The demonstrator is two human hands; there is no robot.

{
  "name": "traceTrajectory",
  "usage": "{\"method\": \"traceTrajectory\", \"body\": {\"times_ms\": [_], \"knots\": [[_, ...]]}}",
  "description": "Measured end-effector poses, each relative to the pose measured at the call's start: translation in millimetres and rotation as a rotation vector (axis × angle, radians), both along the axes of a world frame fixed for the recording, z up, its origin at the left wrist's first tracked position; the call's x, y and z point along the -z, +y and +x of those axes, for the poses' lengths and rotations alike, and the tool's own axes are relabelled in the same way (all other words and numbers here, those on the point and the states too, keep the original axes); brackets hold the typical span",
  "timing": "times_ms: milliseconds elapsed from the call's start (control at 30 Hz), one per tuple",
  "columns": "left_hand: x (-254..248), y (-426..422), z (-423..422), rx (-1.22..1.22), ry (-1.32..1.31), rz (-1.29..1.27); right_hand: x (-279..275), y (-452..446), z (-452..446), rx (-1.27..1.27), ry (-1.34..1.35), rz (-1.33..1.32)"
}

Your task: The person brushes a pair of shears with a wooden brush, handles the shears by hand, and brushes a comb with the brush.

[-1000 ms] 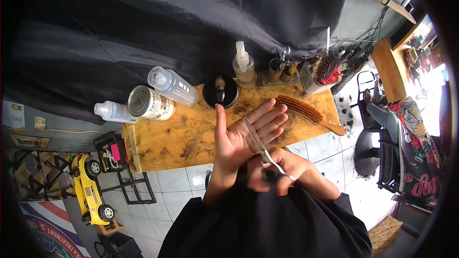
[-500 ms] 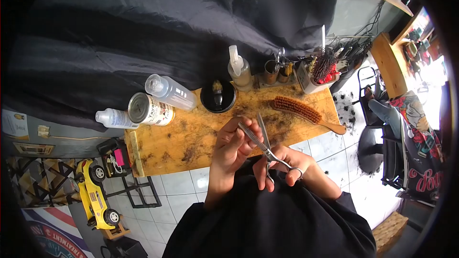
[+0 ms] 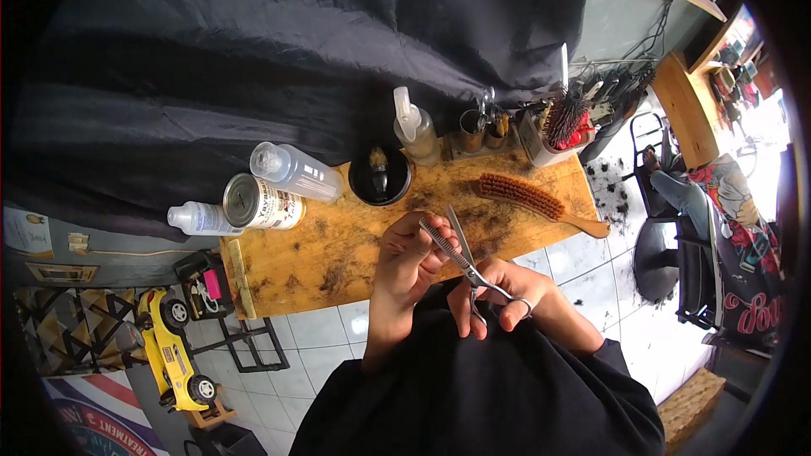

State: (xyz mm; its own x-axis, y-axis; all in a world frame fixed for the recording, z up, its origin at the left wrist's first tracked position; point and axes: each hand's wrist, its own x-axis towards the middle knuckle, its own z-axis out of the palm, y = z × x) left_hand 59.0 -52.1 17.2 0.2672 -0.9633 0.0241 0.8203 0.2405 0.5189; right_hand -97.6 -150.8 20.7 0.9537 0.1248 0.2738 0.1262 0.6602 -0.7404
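Clasping scissors (image 3: 470, 272) by the handles (image 3: 497, 290) with right grip (image 3: 511, 277), left grip (image 3: 404, 255) curled at toothed blade (image 3: 444, 242), pinch unclear

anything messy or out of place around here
Yes: dark clippings, apparently hair, lie scattered over the wooden table, with more on the tiled floor beyond its right end. They look unswept, though a brush lies nearby.

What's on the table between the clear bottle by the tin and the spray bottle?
A black bowl with a small brush in it, as the head view shows.
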Motion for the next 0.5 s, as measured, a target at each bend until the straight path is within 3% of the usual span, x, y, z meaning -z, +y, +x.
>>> {"method": "traceTrajectory", "body": {"times_ms": [200, 500], "knots": [[-2.3, 2.4, -4.5, 0.061, -0.077, 0.147, -1.8, -2.6, 0.4, 0.028, 0.021, 0.054], [4.4, 3.3, 1.9, 0.070, -0.030, 0.115, 2.2, -4.2, 3.0, -0.001, 0.031, 0.034]]}}
